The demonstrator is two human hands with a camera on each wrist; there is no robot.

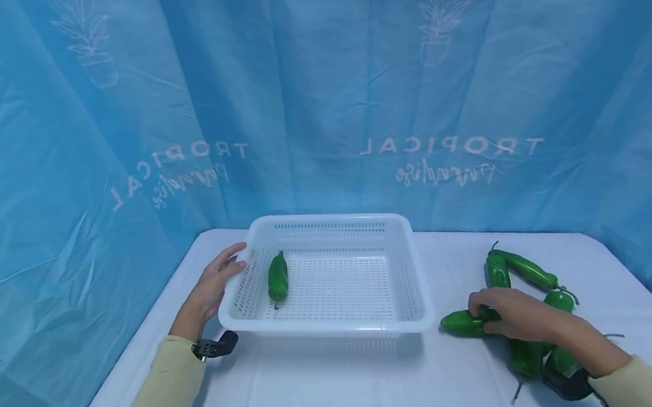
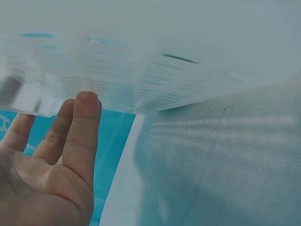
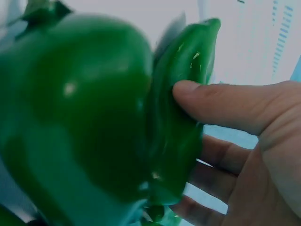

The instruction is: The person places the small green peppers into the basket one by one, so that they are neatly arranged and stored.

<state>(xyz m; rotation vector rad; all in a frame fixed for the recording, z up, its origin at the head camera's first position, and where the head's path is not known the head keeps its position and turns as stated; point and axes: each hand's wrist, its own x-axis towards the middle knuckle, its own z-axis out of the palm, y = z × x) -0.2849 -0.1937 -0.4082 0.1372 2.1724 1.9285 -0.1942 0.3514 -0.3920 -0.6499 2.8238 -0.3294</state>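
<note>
A white slotted plastic basket [image 1: 335, 330] stands on the table with one green pepper [image 1: 278, 279] lying inside at its left. My left hand [image 1: 214, 287] is at the basket's left side; in the left wrist view its fingers [image 2: 82, 127] are fairly straight against the outer wall. To the right of the basket, my right hand [image 1: 512, 313] pinches a long green pepper [image 1: 460, 324] between thumb and fingers. The right wrist view shows the thumb on this pepper [image 3: 181, 113], beside a larger-looking green pepper [image 3: 80, 117] close to the camera.
Several more green peppers lie around and under the right hand, among them a long one [image 1: 526, 269] behind it and one [image 1: 523, 363] in front. A white cloth [image 1: 339, 392] covers the table. Blue printed curtains [image 1: 319, 103] hang behind and at both sides.
</note>
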